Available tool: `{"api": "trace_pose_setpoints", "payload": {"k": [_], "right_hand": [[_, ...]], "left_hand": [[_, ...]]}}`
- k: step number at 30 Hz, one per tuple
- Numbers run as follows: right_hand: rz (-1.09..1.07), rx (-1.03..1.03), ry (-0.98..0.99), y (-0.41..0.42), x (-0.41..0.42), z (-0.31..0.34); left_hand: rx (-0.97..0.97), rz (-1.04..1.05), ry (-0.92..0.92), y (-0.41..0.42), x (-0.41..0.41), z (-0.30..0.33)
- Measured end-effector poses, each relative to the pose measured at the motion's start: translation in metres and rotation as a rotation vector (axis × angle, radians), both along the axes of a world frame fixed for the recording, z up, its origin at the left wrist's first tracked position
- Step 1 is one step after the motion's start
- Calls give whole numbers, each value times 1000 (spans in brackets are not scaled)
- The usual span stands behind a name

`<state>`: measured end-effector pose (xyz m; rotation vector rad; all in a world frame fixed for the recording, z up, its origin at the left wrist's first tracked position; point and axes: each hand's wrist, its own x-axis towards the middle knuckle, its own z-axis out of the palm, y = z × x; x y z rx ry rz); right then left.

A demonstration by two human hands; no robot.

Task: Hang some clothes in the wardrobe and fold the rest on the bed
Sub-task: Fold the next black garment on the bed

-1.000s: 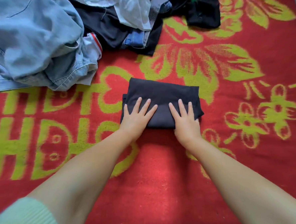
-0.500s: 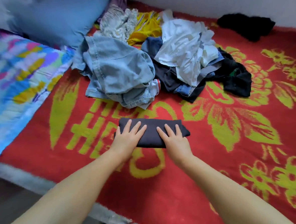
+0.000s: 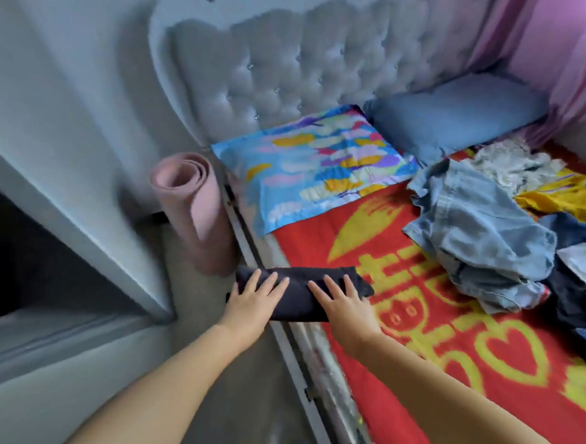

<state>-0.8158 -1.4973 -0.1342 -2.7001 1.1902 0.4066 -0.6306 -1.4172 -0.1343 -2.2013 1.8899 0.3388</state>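
Nearest me, low in the frame, both bare forearms reach up toward the centre. My left hand (image 3: 255, 298) and right hand (image 3: 346, 299) lie on top of the folded dark garment (image 3: 301, 295), fingers (image 3: 329, 284) straight and spread, palms down; I cannot tell whether the thumbs hook under it. The garment sits at frame centre, over the near edge of the bed (image 3: 322, 354), its left end past the edge above the floor (image 3: 224, 363). It is a compact, thick rectangle of matte navy cloth, soft at the corners.

I judge the task barely begun: one piece is folded, nothing visibly hung. The wardrobe (image 3: 78, 217), a pale panel with a dark opening at left, shows no clothes. At right the clothes pile (image 3: 485, 241) lies in a heap: stiff faded denim, something yellow, pale lacy fabric, dark knits, all crumpled.

The blanket (image 3: 431, 367) is fuzzy red with yellow hearts. Further up, a rolled pink mat (image 3: 194, 207) stands beside the bed, then a patterned pillow (image 3: 315, 158), a blue pillow (image 3: 456, 115), and the tufted headboard (image 3: 309, 56).
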Motion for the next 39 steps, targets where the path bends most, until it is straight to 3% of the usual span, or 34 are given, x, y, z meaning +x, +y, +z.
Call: {"api": "trace_pose_setpoints", "payload": {"k": [6,12,18,25,39], "right_hand": [[278,2,19,113,180,19],[553,45,10,264,346,27],[724,72,2,351,450,32],[827,142,29,395,543,11],[745,247,114,399,708,-53]], "left_hand": [[-60,265,-21,163,149,9],[0,469,-58,353,278,25],[-2,654,-42,457,349,38],[54,755,-11,508,423,17],[183,693,123,505,604,-44]]}}
